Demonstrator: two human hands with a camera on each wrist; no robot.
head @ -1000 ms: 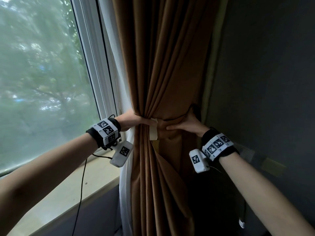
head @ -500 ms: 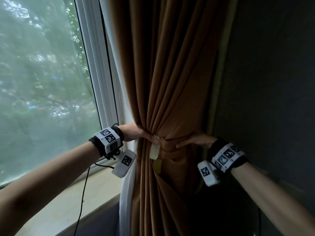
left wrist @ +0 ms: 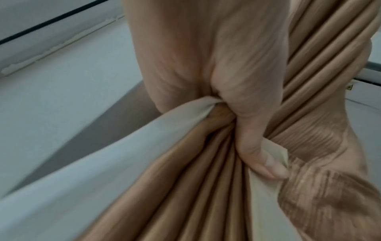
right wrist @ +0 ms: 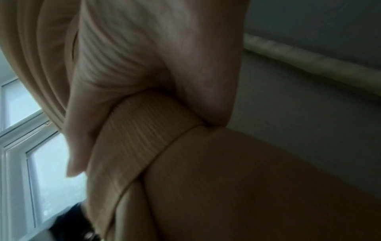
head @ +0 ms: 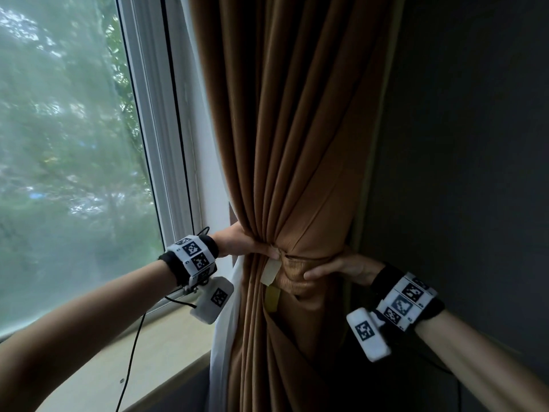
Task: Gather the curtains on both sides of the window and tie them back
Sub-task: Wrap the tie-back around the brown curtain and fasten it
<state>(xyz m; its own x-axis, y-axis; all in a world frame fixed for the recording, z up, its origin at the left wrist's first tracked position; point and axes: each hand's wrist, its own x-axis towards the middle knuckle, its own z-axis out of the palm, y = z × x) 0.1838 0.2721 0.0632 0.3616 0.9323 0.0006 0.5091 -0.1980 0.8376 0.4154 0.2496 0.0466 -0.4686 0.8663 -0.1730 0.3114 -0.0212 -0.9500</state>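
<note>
A brown curtain [head: 297, 144] hangs gathered beside the window, cinched by a ribbed brown tie-back band [head: 297, 276]. My left hand [head: 252, 246] wraps the bunch from the window side. Its thumb [left wrist: 253, 146] pins the band's cream tab [left wrist: 277, 150], whose loose end [head: 269, 273] hangs down. My right hand [head: 341, 267] grips the band from the wall side. The right thumb [right wrist: 82, 130] lies across the band's [right wrist: 144, 138] front. Its other fingers are hidden behind the curtain.
A white sheer curtain [head: 225, 322] hangs between the brown curtain and the window frame [head: 154, 144]. A pale sill [head: 118, 367] runs below my left arm, with a black cable [head: 133, 346] trailing over it. A dark wall [head: 460, 173] stands close on the right.
My right hand has dropped from the curtain's folds onto the band, thumb now lying across its front. The left hand has kept its grip at the tab.
</note>
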